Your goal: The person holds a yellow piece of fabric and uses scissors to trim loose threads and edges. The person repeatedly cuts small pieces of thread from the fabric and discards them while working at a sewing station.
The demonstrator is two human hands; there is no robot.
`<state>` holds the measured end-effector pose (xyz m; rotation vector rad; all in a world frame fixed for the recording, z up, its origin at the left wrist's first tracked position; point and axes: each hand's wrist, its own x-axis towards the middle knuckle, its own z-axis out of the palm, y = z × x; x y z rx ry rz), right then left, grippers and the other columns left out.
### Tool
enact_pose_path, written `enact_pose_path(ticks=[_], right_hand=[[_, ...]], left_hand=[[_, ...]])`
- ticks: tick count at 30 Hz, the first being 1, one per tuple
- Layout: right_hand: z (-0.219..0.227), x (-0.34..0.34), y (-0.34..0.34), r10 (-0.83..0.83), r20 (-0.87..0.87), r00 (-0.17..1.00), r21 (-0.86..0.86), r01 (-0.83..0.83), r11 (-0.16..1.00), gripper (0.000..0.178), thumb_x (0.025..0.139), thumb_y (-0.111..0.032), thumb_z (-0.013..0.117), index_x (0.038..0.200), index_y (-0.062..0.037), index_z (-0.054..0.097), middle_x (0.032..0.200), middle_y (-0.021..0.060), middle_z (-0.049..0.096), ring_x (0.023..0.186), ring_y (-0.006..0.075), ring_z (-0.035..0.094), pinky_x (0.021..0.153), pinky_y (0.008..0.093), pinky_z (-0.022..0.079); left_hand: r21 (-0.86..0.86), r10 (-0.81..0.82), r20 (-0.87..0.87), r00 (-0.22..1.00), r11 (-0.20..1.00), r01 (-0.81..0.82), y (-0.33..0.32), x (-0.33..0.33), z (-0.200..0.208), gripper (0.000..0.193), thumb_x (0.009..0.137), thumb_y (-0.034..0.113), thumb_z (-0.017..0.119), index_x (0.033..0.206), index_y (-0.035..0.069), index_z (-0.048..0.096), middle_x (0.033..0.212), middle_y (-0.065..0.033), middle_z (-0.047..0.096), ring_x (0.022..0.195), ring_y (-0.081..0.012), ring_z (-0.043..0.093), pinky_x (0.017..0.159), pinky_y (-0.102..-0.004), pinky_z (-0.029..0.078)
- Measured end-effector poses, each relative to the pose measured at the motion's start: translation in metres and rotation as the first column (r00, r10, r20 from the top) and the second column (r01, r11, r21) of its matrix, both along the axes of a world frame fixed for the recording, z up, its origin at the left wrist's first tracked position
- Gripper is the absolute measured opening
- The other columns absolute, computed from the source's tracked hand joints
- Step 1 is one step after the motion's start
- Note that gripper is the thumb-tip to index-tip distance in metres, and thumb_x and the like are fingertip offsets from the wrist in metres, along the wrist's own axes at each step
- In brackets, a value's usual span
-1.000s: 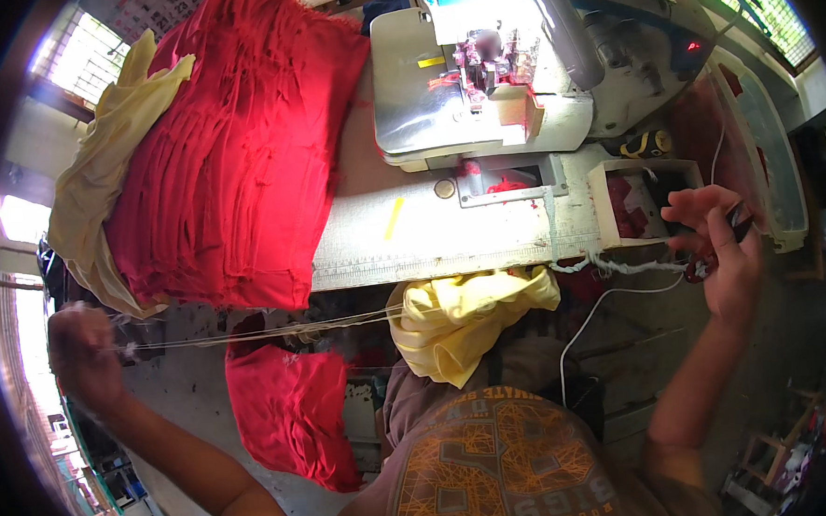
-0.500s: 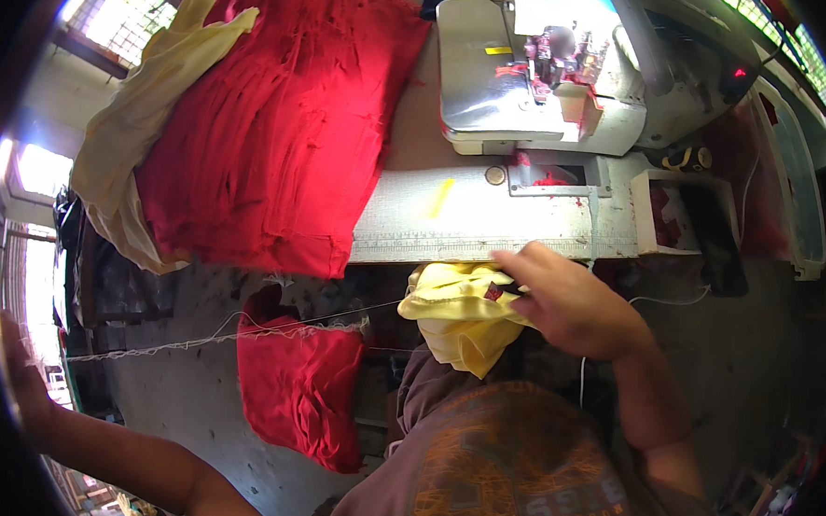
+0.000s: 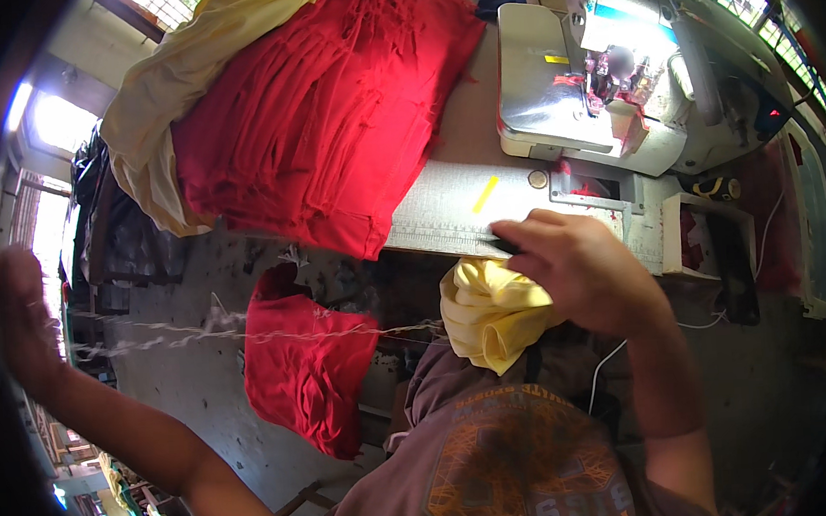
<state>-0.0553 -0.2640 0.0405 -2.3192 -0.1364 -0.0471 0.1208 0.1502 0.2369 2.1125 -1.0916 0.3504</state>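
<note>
My left hand [image 3: 31, 320] is raised at the far left, partly lost in the dark rim. Loose pale threads [image 3: 193, 340] stretch from it across to the yellow cloth [image 3: 495, 314] bunched over my lap. The left fingers seem closed on these threads, though their tips are hard to see. My right hand [image 3: 582, 268] is closed above the yellow cloth, at the table's front edge. A small dark thing [image 3: 504, 244] sticks out by its thumb and forefinger; its kind is unclear. Below the threads hangs a piece of red cloth [image 3: 312, 375].
A big pile of red cloth [image 3: 322, 123] covers the table's left, with cream cloth [image 3: 158, 122] draped beside it. A lit sewing machine [image 3: 553, 82] stands at the back right. Nearer are a ruler strip [image 3: 440, 238], an open box [image 3: 671, 235] and a dark phone-like slab [image 3: 736, 269].
The view has shifted, so the table and machine appear farther right. The threads look wavier and blurred. A dark thing now shows at my right fingertips, and the hand covers more of the yellow cloth.
</note>
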Motion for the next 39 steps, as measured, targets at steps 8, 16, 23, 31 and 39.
enact_pose_path(ticks=[8,16,23,31,39], right_hand=[[0.013,-0.056,-0.060,-0.429,-0.104,0.897,0.341,0.437,0.832,0.031,0.079,-0.008,0.045,0.109,-0.0021,0.050,0.074,0.0010,0.046,0.056,0.0044,0.039,0.051,0.0180,0.035],[0.000,-0.111,-0.104,-0.558,-0.048,0.829,0.426,0.522,0.739,0.042,0.082,-0.017,0.047,0.119,0.0020,0.039,0.081,0.0010,0.045,0.061,0.0043,0.039,0.053,0.0164,0.034],[0.005,-0.082,-0.066,-0.419,-0.093,0.903,0.378,0.422,0.824,0.044,0.081,-0.025,0.051,0.116,-0.0010,0.043,0.082,0.0025,0.046,0.061,0.0054,0.041,0.055,0.0174,0.036],[0.015,-0.080,-0.043,-0.381,0.013,0.924,0.424,0.340,0.839,0.042,0.077,-0.020,0.054,0.112,0.0012,0.046,0.079,0.0034,0.049,0.064,0.0064,0.043,0.057,0.0175,0.036],[-0.004,-0.098,-0.074,-0.518,0.025,0.855,0.430,0.459,0.777,0.044,0.079,-0.025,0.055,0.114,-0.0001,0.045,0.080,0.0028,0.049,0.063,0.0062,0.045,0.055,0.0175,0.036]], left_hand=[[0.341,0.718,0.079,0.691,0.632,-0.696,0.017,0.034,-0.099,0.017,0.080,0.014,0.053,0.092,0.002,0.057,0.067,0.0008,0.052,0.061,-0.0056,0.047,0.054,-0.0179,0.036],[-0.068,0.914,-0.205,0.349,0.343,-0.937,0.342,0.089,-0.047,0.020,0.079,0.019,0.057,0.094,0.006,0.057,0.073,-0.0010,0.056,0.056,-0.0043,0.048,0.048,-0.0161,0.040],[0.141,0.293,-0.460,0.838,0.956,-0.257,-0.054,-0.024,-0.175,0.034,0.080,0.025,0.048,0.104,0.001,0.053,0.093,-0.0103,0.058,0.076,-0.0134,0.055,0.074,-0.0267,0.042],[0.121,0.027,-0.945,0.325,0.955,0.272,-0.223,-0.151,-0.296,0.022,0.075,0.013,0.059,0.094,0.001,0.058,0.097,-0.0109,0.056,0.075,-0.0105,0.055,0.066,-0.0218,0.042],[-0.148,-0.179,-0.983,0.048,0.912,0.382,-0.163,-0.093,-0.258,0.020,0.073,0.003,0.054,0.092,0.001,0.060,0.071,-0.0034,0.058,0.057,-0.0064,0.051,0.050,-0.0184,0.040]])
